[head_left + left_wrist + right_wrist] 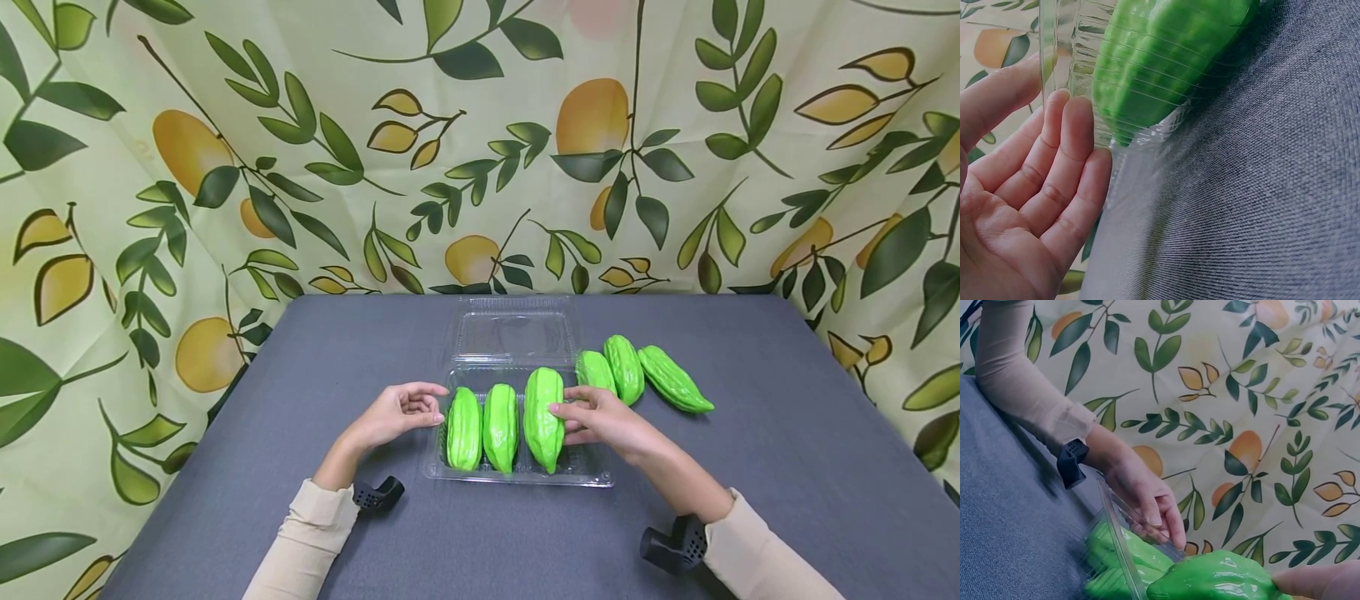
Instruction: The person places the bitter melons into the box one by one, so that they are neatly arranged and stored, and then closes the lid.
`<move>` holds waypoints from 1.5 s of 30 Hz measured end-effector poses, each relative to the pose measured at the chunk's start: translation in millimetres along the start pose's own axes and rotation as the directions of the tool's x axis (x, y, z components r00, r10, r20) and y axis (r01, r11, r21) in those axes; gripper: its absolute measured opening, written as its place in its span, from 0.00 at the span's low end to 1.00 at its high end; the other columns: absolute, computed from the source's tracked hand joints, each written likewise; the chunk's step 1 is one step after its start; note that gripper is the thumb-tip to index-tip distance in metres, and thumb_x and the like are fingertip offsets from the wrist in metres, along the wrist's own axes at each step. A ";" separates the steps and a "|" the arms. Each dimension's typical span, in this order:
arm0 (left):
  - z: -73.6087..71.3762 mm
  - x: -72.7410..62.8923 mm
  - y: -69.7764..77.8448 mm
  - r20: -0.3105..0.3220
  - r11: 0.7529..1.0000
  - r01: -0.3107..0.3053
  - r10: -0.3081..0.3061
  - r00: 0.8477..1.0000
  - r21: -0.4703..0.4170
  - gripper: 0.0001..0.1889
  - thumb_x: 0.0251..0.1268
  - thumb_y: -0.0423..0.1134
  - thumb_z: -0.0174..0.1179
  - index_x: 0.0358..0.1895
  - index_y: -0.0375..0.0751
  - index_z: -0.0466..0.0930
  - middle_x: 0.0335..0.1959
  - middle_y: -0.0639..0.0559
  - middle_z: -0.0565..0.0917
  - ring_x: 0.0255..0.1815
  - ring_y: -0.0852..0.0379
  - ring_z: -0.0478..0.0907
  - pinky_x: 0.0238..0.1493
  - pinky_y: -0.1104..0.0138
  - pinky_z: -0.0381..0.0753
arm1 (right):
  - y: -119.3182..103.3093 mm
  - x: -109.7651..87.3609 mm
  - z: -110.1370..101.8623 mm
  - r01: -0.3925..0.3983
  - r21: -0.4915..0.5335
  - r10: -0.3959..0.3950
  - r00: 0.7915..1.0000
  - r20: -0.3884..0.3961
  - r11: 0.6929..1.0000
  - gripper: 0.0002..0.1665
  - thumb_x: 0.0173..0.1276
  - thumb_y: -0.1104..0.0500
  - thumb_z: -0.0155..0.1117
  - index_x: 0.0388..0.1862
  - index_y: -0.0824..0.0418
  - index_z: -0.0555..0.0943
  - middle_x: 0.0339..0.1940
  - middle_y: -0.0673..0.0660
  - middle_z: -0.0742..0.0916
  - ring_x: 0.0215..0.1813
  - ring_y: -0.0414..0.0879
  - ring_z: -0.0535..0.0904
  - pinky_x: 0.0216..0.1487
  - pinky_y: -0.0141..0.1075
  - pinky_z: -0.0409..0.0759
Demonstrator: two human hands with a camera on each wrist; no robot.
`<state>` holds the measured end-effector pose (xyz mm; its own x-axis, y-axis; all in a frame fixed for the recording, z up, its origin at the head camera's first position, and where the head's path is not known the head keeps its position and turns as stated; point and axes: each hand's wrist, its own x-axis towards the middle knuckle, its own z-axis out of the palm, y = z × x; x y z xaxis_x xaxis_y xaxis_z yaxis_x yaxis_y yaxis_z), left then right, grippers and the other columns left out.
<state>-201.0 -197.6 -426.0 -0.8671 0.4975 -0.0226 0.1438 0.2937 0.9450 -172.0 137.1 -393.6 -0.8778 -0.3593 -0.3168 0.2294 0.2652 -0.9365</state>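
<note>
A clear plastic clamshell container (517, 477) lies with its lid (517, 333) folded back. Two bright green bitter melons (465, 429) (500, 427) lie side by side in its left and middle part. Over its right part, my right hand (603, 423) grips a third bitter melon (544, 417), thumb on top and fingers along its right side; the right wrist view shows this melon (1213, 578) above the container's rim. At the container's left edge, my left hand (401, 415) pinches the rim between thumb and fingers, its fingertips (1077, 119) against the clear side wall.
Behind and right of the container, three more bitter melons (596, 371) (624, 369) (675, 379) lie on the grey tabletop (750, 483). A leaf-and-fruit patterned cloth (472, 192) hangs behind the table. Black wrist devices (378, 494) (675, 544) sit at both cuffs.
</note>
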 end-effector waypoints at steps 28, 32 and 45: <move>-0.8 0.2 0.0 0.013 1.000 -0.008 0.008 1.000 -0.014 0.23 0.62 0.31 0.63 0.58 0.22 0.71 0.33 0.56 0.78 0.33 0.69 0.79 0.40 0.76 0.82 | -2.6 7.4 16.7 0.013 -0.109 -0.011 1.000 0.022 0.994 0.32 0.71 0.61 0.58 0.64 0.77 0.59 0.47 0.70 0.80 0.40 0.46 0.84 0.49 0.46 0.86; -0.4 0.3 0.8 0.012 1.000 -0.003 0.003 1.000 -0.007 0.23 0.61 0.30 0.63 0.58 0.23 0.71 0.33 0.55 0.78 0.33 0.69 0.79 0.40 0.76 0.81 | -2.6 5.8 16.4 0.026 -0.146 -0.022 0.999 0.022 0.989 0.32 0.70 0.61 0.58 0.64 0.80 0.61 0.44 0.68 0.80 0.38 0.44 0.83 0.46 0.44 0.87; 0.0 0.2 1.1 0.011 1.000 0.002 -0.002 1.000 -0.004 0.24 0.61 0.30 0.63 0.58 0.22 0.71 0.33 0.55 0.79 0.33 0.70 0.79 0.40 0.77 0.81 | -1.3 0.7 17.6 0.077 -0.331 -0.095 0.995 -0.038 0.940 0.15 0.66 0.66 0.62 0.46 0.74 0.70 0.31 0.66 0.84 0.27 0.48 0.84 0.32 0.40 0.87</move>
<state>-201.0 -197.1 -425.1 -0.8621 0.5059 -0.0282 0.1402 0.2916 0.9462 -165.5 120.7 -395.2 -0.9109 -0.3487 -0.2205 0.0087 0.5181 -0.8553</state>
